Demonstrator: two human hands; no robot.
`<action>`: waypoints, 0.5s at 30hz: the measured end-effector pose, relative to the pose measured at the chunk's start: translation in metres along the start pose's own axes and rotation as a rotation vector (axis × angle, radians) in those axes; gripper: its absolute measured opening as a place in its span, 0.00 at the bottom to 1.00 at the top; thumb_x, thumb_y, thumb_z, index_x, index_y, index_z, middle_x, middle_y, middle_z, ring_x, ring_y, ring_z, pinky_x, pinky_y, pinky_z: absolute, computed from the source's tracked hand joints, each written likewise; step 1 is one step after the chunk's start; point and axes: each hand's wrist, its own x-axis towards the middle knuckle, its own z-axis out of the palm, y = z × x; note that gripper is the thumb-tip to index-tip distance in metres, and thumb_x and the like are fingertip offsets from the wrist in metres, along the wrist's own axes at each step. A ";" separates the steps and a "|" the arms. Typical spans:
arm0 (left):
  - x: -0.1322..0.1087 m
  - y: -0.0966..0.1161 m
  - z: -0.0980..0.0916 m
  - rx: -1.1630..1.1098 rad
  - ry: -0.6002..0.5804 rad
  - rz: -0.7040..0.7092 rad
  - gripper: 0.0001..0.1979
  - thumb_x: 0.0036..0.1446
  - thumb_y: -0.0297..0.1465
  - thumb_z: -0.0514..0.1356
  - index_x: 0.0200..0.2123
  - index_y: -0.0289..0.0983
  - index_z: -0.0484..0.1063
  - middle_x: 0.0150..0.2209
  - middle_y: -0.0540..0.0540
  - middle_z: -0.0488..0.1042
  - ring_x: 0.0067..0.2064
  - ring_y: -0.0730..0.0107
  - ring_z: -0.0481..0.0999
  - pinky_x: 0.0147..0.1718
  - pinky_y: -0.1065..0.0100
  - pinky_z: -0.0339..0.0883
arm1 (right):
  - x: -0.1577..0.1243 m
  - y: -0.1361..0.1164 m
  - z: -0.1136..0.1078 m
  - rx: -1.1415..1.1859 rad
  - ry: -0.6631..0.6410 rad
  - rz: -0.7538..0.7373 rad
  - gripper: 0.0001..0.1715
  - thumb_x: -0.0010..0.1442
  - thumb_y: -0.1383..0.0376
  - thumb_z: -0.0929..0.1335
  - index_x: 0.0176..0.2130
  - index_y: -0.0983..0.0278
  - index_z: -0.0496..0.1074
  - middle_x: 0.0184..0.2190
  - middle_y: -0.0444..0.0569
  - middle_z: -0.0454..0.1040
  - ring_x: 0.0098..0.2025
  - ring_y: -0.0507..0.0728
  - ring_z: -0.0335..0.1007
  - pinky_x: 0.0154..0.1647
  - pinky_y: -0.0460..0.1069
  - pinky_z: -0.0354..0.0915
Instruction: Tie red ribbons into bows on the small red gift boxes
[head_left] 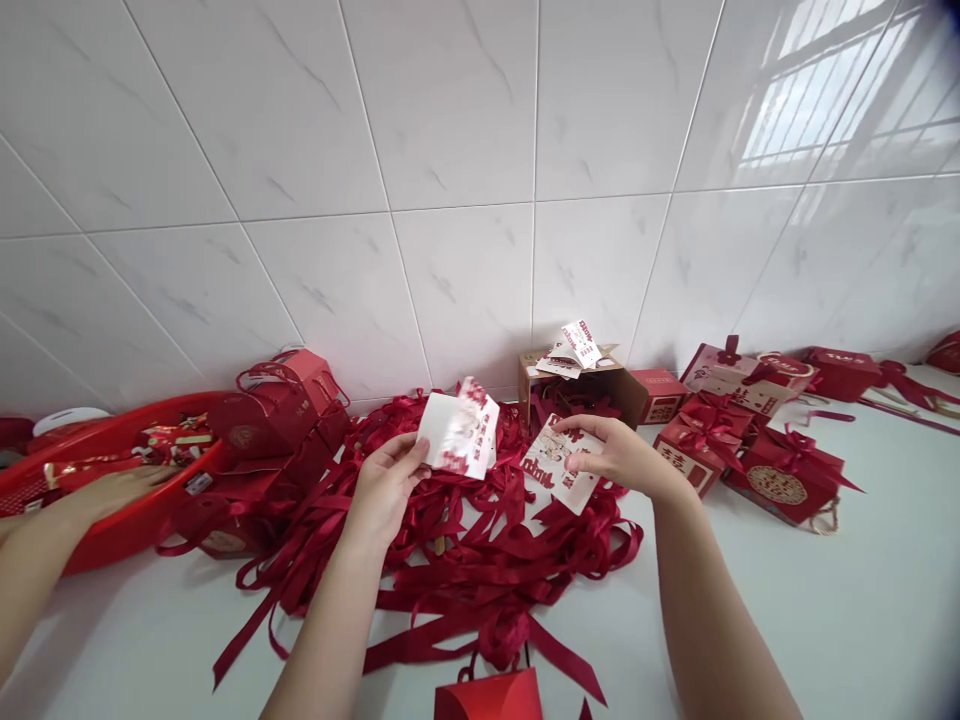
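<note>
Between the thumb and fingers of my left hand point(391, 482) are folded white cards with red print point(461, 430), partly blurred. My right hand point(611, 455) pinches another printed card point(559, 465), its fingers over the upper right part. Both hands are above a heap of dark red ribbons point(495, 560) on the white table. Behind my right hand stands an open cardboard box point(630, 390), with several printed cards point(581, 343) on its top edge. A red box point(487, 697) with a ribbon bow shows at the bottom edge.
Another person's hand point(124, 490) reaches into a red plastic basket point(112, 545) of wrapped sweets at the left. Red gift boxes point(277, 440) are stacked beside it. More decorated boxes point(784, 475) stand at the right along the tiled wall point(465, 270).
</note>
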 end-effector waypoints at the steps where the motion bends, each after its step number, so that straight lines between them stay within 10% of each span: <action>1: -0.002 -0.001 0.003 -0.022 -0.024 -0.021 0.21 0.38 0.43 0.69 0.33 0.34 0.76 0.31 0.45 0.78 0.29 0.69 0.74 0.28 0.70 0.68 | 0.001 -0.002 0.004 0.024 -0.033 -0.030 0.27 0.50 0.54 0.73 0.48 0.61 0.72 0.51 0.52 0.73 0.54 0.65 0.68 0.57 0.58 0.60; 15: 0.018 -0.031 0.042 0.074 -0.312 -0.063 0.20 0.44 0.44 0.66 0.34 0.32 0.78 0.33 0.41 0.81 0.34 0.60 0.79 0.37 0.63 0.73 | 0.011 0.006 0.010 0.168 0.108 -0.073 0.16 0.62 0.53 0.63 0.45 0.60 0.67 0.45 0.49 0.72 0.47 0.57 0.68 0.49 0.53 0.65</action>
